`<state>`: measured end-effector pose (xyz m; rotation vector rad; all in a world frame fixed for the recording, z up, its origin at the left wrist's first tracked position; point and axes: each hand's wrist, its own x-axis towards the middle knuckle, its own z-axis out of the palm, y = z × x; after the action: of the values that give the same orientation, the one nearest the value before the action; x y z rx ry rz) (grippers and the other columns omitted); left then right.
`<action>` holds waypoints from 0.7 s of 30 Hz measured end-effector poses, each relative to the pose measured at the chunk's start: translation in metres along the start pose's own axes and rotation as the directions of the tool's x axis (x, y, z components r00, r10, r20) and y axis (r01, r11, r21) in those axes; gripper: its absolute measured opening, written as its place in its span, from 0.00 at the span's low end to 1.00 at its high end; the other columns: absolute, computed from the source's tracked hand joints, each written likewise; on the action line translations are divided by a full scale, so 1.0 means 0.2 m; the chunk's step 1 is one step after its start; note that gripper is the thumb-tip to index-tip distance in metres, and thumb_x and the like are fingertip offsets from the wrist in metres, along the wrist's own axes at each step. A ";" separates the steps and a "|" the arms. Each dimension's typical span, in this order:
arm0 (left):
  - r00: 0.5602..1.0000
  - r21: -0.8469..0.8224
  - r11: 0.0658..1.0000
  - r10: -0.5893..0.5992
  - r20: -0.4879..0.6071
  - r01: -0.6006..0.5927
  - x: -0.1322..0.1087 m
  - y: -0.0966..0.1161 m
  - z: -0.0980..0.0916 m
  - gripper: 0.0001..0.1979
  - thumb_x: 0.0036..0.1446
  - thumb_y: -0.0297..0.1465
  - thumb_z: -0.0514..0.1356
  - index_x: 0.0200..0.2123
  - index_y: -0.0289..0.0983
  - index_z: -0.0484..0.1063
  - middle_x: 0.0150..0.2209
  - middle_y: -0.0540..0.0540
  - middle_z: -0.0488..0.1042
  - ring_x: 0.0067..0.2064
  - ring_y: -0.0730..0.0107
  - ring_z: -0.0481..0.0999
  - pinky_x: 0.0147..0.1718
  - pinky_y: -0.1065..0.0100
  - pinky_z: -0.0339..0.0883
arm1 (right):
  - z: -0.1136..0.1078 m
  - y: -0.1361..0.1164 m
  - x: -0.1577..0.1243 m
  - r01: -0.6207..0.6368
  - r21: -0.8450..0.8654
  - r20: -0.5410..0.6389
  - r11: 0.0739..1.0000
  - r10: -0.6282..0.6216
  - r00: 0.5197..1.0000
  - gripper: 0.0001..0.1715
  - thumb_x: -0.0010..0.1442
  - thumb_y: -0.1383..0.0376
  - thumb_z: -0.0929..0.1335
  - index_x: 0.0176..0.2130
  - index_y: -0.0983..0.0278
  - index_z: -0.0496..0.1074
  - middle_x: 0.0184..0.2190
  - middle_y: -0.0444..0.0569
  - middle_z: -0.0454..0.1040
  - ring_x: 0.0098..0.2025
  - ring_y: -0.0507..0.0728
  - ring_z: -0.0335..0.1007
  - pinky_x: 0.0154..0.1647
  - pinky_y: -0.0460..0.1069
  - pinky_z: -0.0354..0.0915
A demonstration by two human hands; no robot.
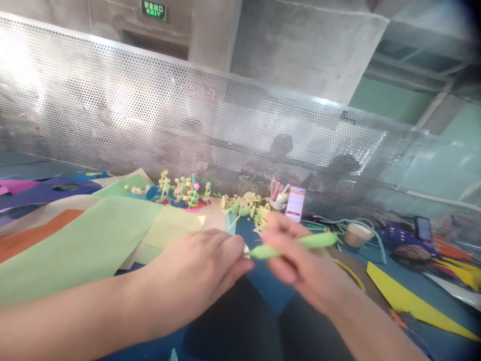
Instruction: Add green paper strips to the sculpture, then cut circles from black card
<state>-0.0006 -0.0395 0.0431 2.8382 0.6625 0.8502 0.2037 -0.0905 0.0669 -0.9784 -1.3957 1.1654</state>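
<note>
My left hand [210,268] is closed in a pinch at the middle of the view. A small whitish piece [246,250] shows at its fingertips, too blurred to name. My right hand [295,250] is wrapped round a light green pen-like tool [319,241], thick in the middle and tapered at both ends. The tool's narrow end points left and meets or nearly meets the whitish piece. Motion smears the right fingers. Behind the hands stand several small curled craft figures [193,195] in yellow, green and pink, beside a pile of pale yellow-green cut pieces [246,204].
Green felt-like sheets [93,235] and an orange one [41,230] cover the left side. A lit phone [295,204] leans behind the hands, beside a cup of sticks [278,195]. Rightward lie a paper cup [357,233] and a yellow sheet [417,301]. A perforated metal screen [233,120] closes the back.
</note>
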 end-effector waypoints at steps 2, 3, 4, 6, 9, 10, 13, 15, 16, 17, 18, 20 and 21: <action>0.991 -0.110 0.986 -0.126 -0.035 0.122 0.00 -0.08 -0.05 0.20 0.63 0.42 0.41 0.34 0.40 0.68 0.24 0.50 0.67 0.26 0.68 0.67 0.28 0.68 0.60 | -0.17 -0.09 -0.01 0.170 0.062 -0.230 0.983 -0.152 0.961 0.21 0.55 0.63 0.68 0.19 0.62 0.54 0.10 0.34 0.49 0.14 0.45 0.38 0.14 0.42 0.38; 0.977 -0.139 0.970 -0.209 -0.045 0.201 0.01 -0.12 -0.08 0.19 0.63 0.43 0.42 0.33 0.40 0.68 0.24 0.51 0.67 0.27 0.68 0.67 0.28 0.68 0.60 | -0.26 -0.13 -0.02 0.231 0.077 -0.352 0.970 -0.191 0.916 0.20 0.55 0.66 0.68 0.19 0.62 0.54 0.10 0.34 0.47 0.14 0.45 0.35 0.13 0.42 0.37; 0.966 -0.137 0.957 -0.259 -0.004 0.256 0.03 -0.17 -0.10 0.20 0.62 0.44 0.43 0.31 0.40 0.67 0.24 0.51 0.66 0.26 0.69 0.67 0.28 0.69 0.59 | -0.34 -0.16 -0.02 0.272 0.070 -0.450 0.960 -0.213 0.867 0.19 0.55 0.67 0.67 0.20 0.62 0.55 0.10 0.34 0.46 0.14 0.46 0.33 0.12 0.43 0.36; 0.952 -0.112 0.946 -0.306 0.006 0.305 0.10 -0.26 -0.12 0.19 0.62 0.45 0.43 0.32 0.40 0.67 0.25 0.51 0.67 0.28 0.68 0.67 0.28 0.69 0.58 | -0.46 -0.19 -0.03 0.254 0.099 -0.523 0.962 -0.167 0.836 0.19 0.55 0.68 0.67 0.19 0.61 0.56 0.11 0.34 0.46 0.15 0.46 0.32 0.12 0.43 0.36; 0.969 -0.119 0.976 -0.156 0.194 0.181 0.27 -0.30 -0.07 0.21 0.61 0.46 0.45 0.29 0.38 0.67 0.25 0.50 0.67 0.27 0.69 0.67 0.26 0.70 0.56 | -0.50 -0.16 -0.02 0.190 0.081 -0.492 0.978 -0.126 0.862 0.19 0.55 0.67 0.68 0.19 0.62 0.55 0.10 0.35 0.48 0.14 0.45 0.36 0.12 0.42 0.38; 0.967 -0.138 0.981 -0.098 0.236 0.133 0.33 -0.29 -0.03 0.22 0.60 0.46 0.45 0.28 0.37 0.68 0.26 0.50 0.68 0.28 0.70 0.67 0.26 0.70 0.56 | -0.49 -0.14 -0.01 0.172 0.063 -0.471 0.983 -0.123 0.873 0.19 0.55 0.66 0.68 0.19 0.62 0.56 0.10 0.35 0.50 0.14 0.45 0.37 0.12 0.41 0.38; 0.949 -0.188 0.979 -0.018 0.315 0.081 0.49 -0.23 0.10 0.26 0.56 0.52 0.46 0.30 0.36 0.72 0.25 0.48 0.70 0.27 0.69 0.68 0.25 0.70 0.56 | -0.44 -0.10 0.02 0.157 0.019 -0.441 0.987 -0.132 0.888 0.19 0.55 0.65 0.69 0.20 0.63 0.55 0.11 0.35 0.52 0.14 0.44 0.41 0.12 0.40 0.40; 0.897 -0.265 0.954 -0.008 0.443 0.140 0.56 -0.20 0.18 0.29 0.54 0.54 0.47 0.39 0.37 0.72 0.29 0.46 0.73 0.29 0.67 0.71 0.28 0.69 0.59 | -0.43 -0.09 0.02 0.157 0.004 -0.443 0.988 -0.139 0.886 0.20 0.56 0.65 0.68 0.20 0.63 0.55 0.11 0.35 0.52 0.14 0.44 0.41 0.12 0.39 0.40; 0.881 -0.292 0.938 -0.030 0.472 0.188 0.59 -0.20 0.21 0.31 0.53 0.55 0.47 0.44 0.37 0.71 0.32 0.45 0.75 0.31 0.66 0.72 0.30 0.68 0.61 | -0.43 -0.09 0.02 0.155 -0.002 -0.447 0.988 -0.139 0.883 0.20 0.56 0.64 0.68 0.20 0.63 0.54 0.11 0.35 0.52 0.14 0.44 0.41 0.12 0.39 0.40; 0.883 -0.315 0.920 -0.065 0.465 0.234 0.60 -0.21 0.24 0.33 0.52 0.56 0.47 0.48 0.37 0.68 0.37 0.44 0.75 0.33 0.65 0.73 0.33 0.67 0.62 | -0.44 -0.09 0.02 0.153 -0.004 -0.451 0.988 -0.138 0.882 0.20 0.56 0.64 0.68 0.20 0.63 0.54 0.11 0.35 0.52 0.14 0.43 0.41 0.12 0.39 0.40; 0.892 -0.340 0.898 -0.110 0.437 0.278 0.61 -0.23 0.26 0.34 0.52 0.56 0.46 0.50 0.37 0.66 0.41 0.43 0.75 0.36 0.63 0.74 0.35 0.67 0.63 | -0.45 -0.09 0.02 0.152 -0.005 -0.453 0.988 -0.138 0.881 0.20 0.56 0.64 0.68 0.21 0.63 0.54 0.11 0.35 0.52 0.14 0.43 0.41 0.12 0.39 0.40; 0.908 -0.418 0.835 -0.208 0.365 0.359 0.58 -0.28 0.27 0.35 0.53 0.57 0.44 0.52 0.37 0.64 0.46 0.41 0.72 0.41 0.60 0.73 0.39 0.65 0.64 | -0.47 -0.09 0.02 0.140 -0.005 -0.443 0.990 -0.128 0.887 0.19 0.56 0.65 0.68 0.21 0.63 0.56 0.11 0.35 0.52 0.14 0.43 0.40 0.12 0.39 0.40; 0.899 -0.473 0.781 -0.250 0.361 0.407 0.55 -0.31 0.28 0.36 0.53 0.57 0.43 0.53 0.38 0.63 0.47 0.41 0.71 0.43 0.59 0.72 0.40 0.64 0.64 | -0.47 -0.08 0.03 0.128 -0.006 -0.428 0.992 -0.118 0.896 0.18 0.56 0.64 0.68 0.21 0.63 0.56 0.11 0.35 0.52 0.14 0.43 0.40 0.12 0.39 0.40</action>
<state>0.0880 0.0652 0.0375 2.1783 0.7164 0.4615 0.2971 -0.0748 0.0847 -1.0399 -1.0693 0.8061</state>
